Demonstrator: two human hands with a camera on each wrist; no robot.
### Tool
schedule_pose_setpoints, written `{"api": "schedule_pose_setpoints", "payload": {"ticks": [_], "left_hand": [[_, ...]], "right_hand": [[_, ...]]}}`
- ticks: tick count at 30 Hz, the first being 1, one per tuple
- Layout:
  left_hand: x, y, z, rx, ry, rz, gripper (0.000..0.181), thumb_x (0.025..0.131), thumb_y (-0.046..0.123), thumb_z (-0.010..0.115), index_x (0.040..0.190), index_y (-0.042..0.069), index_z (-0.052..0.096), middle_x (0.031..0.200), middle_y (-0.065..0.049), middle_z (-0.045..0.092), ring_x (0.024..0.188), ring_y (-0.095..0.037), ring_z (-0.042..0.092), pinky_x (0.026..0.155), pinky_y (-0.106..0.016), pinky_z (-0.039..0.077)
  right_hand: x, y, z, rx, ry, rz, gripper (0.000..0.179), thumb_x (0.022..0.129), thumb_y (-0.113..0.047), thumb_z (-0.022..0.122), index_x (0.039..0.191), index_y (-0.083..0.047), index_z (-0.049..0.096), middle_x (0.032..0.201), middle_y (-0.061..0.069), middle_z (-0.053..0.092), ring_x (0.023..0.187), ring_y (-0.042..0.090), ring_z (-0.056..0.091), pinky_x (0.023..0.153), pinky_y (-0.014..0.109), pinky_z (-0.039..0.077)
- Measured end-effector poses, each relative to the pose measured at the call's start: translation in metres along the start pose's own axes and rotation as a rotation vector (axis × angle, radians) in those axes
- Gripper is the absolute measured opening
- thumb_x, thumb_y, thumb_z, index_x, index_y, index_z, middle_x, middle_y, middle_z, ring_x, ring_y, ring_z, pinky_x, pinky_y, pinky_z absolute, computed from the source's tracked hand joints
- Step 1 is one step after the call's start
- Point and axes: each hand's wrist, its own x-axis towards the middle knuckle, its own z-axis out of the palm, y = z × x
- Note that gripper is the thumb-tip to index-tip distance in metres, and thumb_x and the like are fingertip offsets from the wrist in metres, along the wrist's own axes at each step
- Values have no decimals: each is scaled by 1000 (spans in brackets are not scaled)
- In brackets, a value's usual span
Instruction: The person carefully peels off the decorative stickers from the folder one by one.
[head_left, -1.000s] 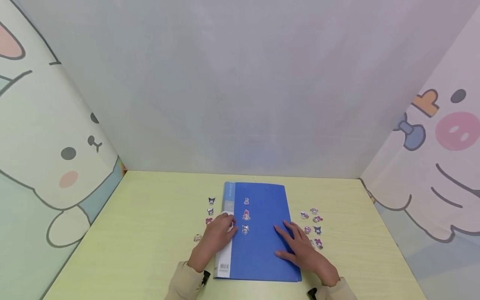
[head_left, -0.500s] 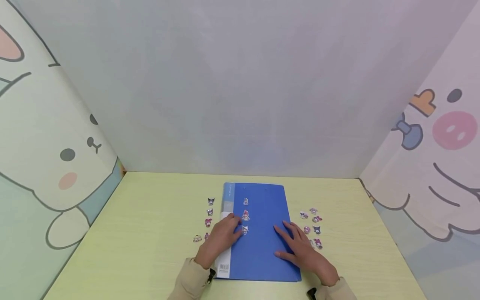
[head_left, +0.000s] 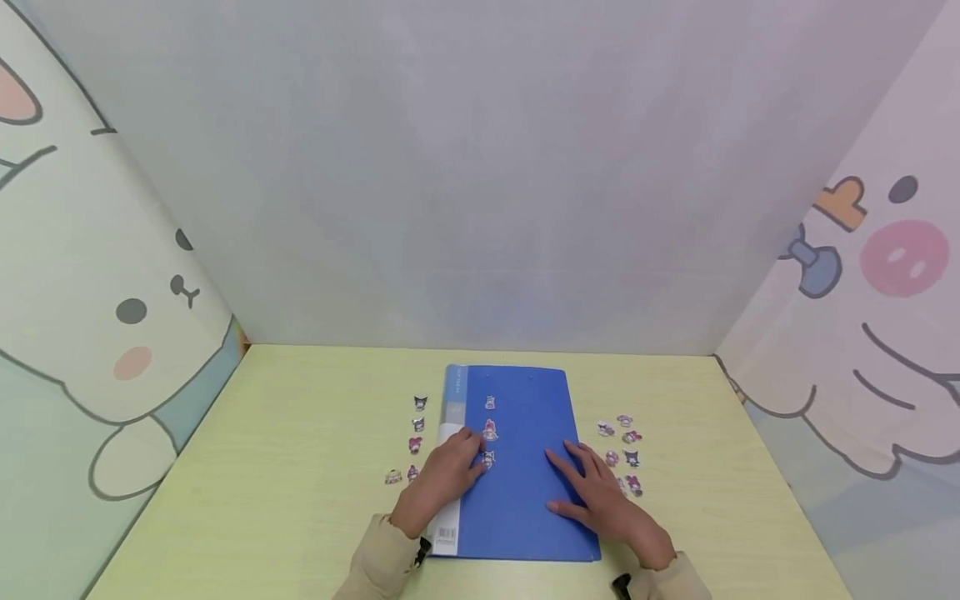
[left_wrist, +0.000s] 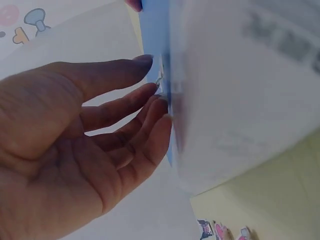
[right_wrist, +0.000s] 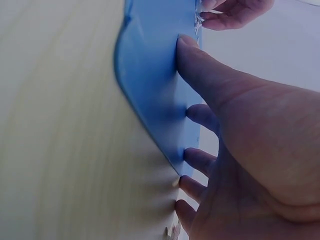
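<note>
A blue folder [head_left: 525, 525] lies on the table with its pale spine on the left. Three cartoon stickers form a column on its cover: a top one [head_left: 490, 402], a middle one [head_left: 490, 430] and a lowest one [head_left: 489, 459]. My left hand [head_left: 444, 475] reaches over the spine, fingertips at the lowest sticker. In the left wrist view its thumb and loosely bent fingers stand apart, the tips against the cover. My right hand [head_left: 606, 500] rests with spread fingers on the folder's right edge; in the right wrist view the fingertips [right_wrist: 186, 47] press the blue cover.
Several stickers [head_left: 416, 445] lie on the table left of the folder, one of them [head_left: 393, 477] farther left. Several more stickers [head_left: 632, 458] lie to its right, partly behind my right hand. A pale curtain [head_left: 480, 208] hangs behind the table [head_left: 300, 467].
My left hand has moved a little to the right, from the spine to the lowest sticker, uncovering stickers on the table. The right hand stays in place on the folder.
</note>
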Motion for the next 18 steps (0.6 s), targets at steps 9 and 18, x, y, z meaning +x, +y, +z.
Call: {"api": "schedule_pose_setpoints", "payload": {"ticks": [9, 18], "left_hand": [[0, 6, -3, -24, -22, 13, 13, 95, 7, 73, 104, 3, 65, 96, -5, 64, 83, -14, 55, 74, -30, 53], [4, 6, 0, 10, 7, 36, 10, 93, 4, 73, 100, 2, 66, 88, -4, 63, 78, -15, 54, 70, -30, 51]], "right_hand": [[1, 0, 0, -1, -26, 28, 74, 95, -45, 71, 157, -15, 43, 160, 24, 31, 145, 50, 24, 106, 77, 26], [2, -10, -8, 29, -96, 101, 74, 96, -43, 70, 157, -12, 42, 162, 24, 27, 147, 51, 20, 111, 75, 21]]}}
